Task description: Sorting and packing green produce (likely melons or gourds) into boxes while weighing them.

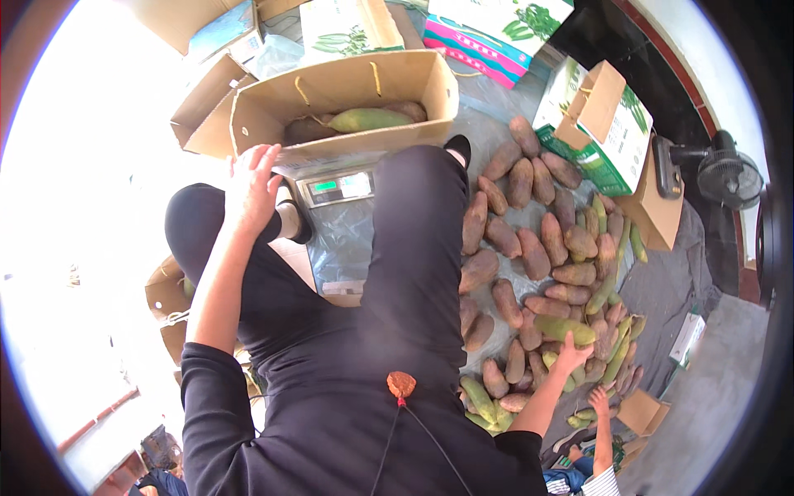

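Note:
My right hand reaches out to the right, its fingers closed round a green radish above a pile of roots. Thick brownish-red roots and more green radishes lie about it. On the left, my left hand rests by the near left corner of an open cardboard box, its fingers stretched out. Inside the box are a green radish and some brownish roots. Just below the box shows a digital scale with a lit green display.
Printed cartons stand at the far right beside a black fan. More cartons are at the back. Another person's hand is near the pile at lower right, by a small open box. Plastic sheeting covers the floor between my legs.

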Demonstrator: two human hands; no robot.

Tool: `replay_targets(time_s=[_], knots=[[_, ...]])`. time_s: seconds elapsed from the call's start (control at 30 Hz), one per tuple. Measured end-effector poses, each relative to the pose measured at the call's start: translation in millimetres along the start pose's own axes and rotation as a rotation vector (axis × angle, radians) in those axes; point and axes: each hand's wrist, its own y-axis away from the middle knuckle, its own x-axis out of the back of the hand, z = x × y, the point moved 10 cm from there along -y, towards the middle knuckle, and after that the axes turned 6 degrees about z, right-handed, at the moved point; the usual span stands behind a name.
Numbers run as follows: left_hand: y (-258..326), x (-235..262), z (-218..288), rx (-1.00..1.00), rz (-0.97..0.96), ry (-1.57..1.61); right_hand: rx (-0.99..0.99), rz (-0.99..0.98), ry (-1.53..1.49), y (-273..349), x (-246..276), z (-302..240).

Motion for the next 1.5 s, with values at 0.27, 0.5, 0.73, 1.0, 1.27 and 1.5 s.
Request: replay_targets(time_s=[0.27,0.5,0.73,1.0,1.27,1.5], knots=[[-1,5,-1,0.010,-0.027,0.029,0.115,-0.483,-0.441,75,-212,-326],[-3,7,-9,0.047,0.012,0.098,0.164,-0.953,-0.569,184,-368,-455],[-5,9,-8,0.046,-0.004,0.111,0.154,-1.401,-0.332,313,-482,-453],[-8,10,-5,0.034,0.012,0.121,0.100,-1.056,-0.180,193,-410,-378],[-10,10,-4,-0.003,0.015,0.113,-0.230,-0.719,0.033,128,-275,-142],[-11,-4,10,-0.084,0.021,0.087,-0.466,-0.730,0.299,199,-174,8]])
